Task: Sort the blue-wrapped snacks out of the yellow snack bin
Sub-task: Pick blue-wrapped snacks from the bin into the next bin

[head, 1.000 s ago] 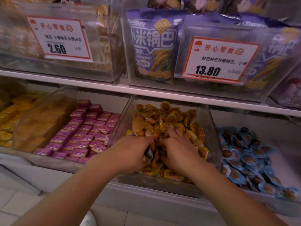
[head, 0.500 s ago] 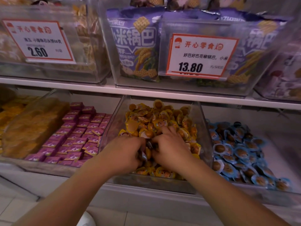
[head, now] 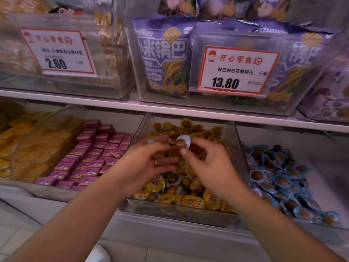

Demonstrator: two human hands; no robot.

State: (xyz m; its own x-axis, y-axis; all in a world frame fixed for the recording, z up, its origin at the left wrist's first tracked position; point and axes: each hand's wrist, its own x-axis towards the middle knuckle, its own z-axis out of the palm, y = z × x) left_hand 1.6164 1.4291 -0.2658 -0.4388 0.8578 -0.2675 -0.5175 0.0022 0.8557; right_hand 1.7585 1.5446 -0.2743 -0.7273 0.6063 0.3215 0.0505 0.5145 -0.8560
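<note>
Fingers [head: 186,151] of the right hand [head: 209,167] pinch one blue-wrapped snack [head: 182,142], thumb under it and fingertips curled behind. It sits lifted clear above the pile in the yellow snack bin [head: 239,148]. Left hand [head: 145,163]: fingers mostly straight and spread, blurred. A small pale blue bit shows at its fingertips, but I can't tell if it's pinched or just behind them.

Change vs a second ago: both hands were dug down into the yellow pile, knuckles up. Now both are raised off it, and one blue piece is out and in plain view. So the search step paid off; judging by that, the piece is ready to go across.

Likely destination is the blue snack bin [head: 283,176] just right of the yellow one. More strays may be buried, and at least one pale-rimmed piece [head: 172,179] lies near the front of the pile.
</note>
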